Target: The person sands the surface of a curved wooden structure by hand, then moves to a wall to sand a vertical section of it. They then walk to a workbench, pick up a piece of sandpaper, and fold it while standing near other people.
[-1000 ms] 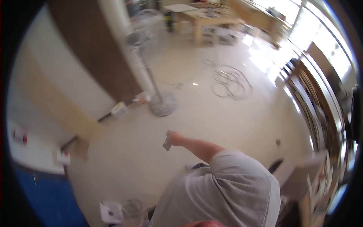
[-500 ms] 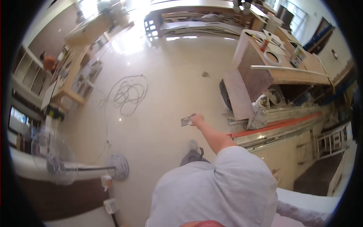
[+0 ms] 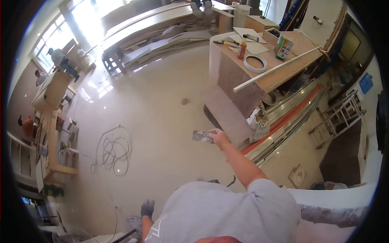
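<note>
My right hand [image 3: 219,137], bare, is closed on a flat grey rectangular scraper [image 3: 201,136], held out over the pale floor in front of my body. The scraper's face has whitish and dark smears. It points to the left, beside a leaning board [image 3: 227,115]. At the lower left, my left hand [image 3: 148,207] wears a dark grey glove and hangs low near the round fan base [image 3: 134,222]. Its fingers look loosely extended, and nothing shows in them.
A wooden workbench [image 3: 291,60] at the upper right carries a tape roll [image 3: 255,63], a bottle [image 3: 242,49] and a can [image 3: 283,46]. Metal strips [image 3: 283,121] lie on the right. A coiled cable [image 3: 113,152] lies left. People [image 3: 63,60] are at the far left.
The view has turned rightward, and the workbench has shifted left in it. My left hand has come into view at the lower left. My right hand still holds the scraper.
</note>
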The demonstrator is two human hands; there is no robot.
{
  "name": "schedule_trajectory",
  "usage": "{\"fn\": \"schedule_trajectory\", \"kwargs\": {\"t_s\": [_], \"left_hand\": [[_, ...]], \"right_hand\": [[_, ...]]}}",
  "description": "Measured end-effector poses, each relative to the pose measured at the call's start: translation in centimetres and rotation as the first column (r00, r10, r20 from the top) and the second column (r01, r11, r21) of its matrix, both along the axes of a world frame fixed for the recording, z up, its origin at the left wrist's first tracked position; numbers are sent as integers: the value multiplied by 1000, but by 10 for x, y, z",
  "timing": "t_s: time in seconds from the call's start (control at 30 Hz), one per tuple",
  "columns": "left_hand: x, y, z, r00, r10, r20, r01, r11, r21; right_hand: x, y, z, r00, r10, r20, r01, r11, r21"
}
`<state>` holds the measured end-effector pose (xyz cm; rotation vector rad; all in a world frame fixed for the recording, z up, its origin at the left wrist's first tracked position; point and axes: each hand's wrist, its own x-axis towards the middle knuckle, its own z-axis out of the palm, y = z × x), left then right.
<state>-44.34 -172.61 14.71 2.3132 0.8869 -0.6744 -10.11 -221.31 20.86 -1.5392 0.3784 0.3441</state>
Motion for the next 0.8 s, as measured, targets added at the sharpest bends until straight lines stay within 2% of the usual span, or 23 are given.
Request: {"fn": "schedule_trajectory", "kwargs": {"t_s": [0.1, 0.17, 0.2, 0.3, 0.33, 0.37, 0.43, 0.47, 0.57, 0.63, 0.7, 0.73, 0.77, 0.8], "left_hand": [[56, 20, -21, 986, -166, -31, 166, 986, -10], [81, 44, -51, 946, -316, -69, 314, 949, -39], [102, 32, -26, 963, -222, -151, 224, 975, -3], [157, 66, -47, 885, -339, -320, 337, 939, -64], [183, 84, -46, 801, -531, -277, 498, 847, -185], [205, 109, -79, 712, -637, -294, 623, 767, -155], [259, 143, -113, 499, -803, -326, 830, 551, -85], [296, 154, -101, 421, -833, -358, 857, 495, -144], [422, 179, -77, 741, -560, -370, 571, 816, -92], [521, 187, -83, 653, -638, -409, 712, 701, 44], [631, 196, -96, 591, -737, -327, 798, 592, 110], [684, 182, -75, 709, -681, -181, 705, 692, 155], [731, 149, -34, 800, -599, -23, 593, 785, 177], [778, 124, -8, 818, -573, 56, 562, 816, 136]], "right_hand": [[27, 4, -9, 998, -32, 56, 29, 998, 55], [34, 10, 0, 998, -39, 52, 38, 999, 29], [41, 12, 4, 997, -47, 55, 47, 999, 15], [78, 19, 0, 997, -80, 23, 78, 996, 48], [96, 25, 1, 995, -102, 18, 101, 994, 33], [114, 30, 5, 992, -128, 14, 127, 992, 19], [165, 36, 13, 979, -200, 33, 199, 980, 19], [191, 38, 15, 969, -241, 45, 240, 970, 33], [256, 48, 48, 926, -355, 127, 352, 935, 47], [281, 49, 68, 892, -420, 165, 417, 907, 57], [313, 44, 78, 857, -473, 203, 466, 881, 86], [331, 46, 93, 828, -528, 188, 518, 849, 106], [352, 43, 93, 798, -570, 196, 555, 822, 128], [369, 36, 90, 769, -606, 203, 587, 795, 150]]}}
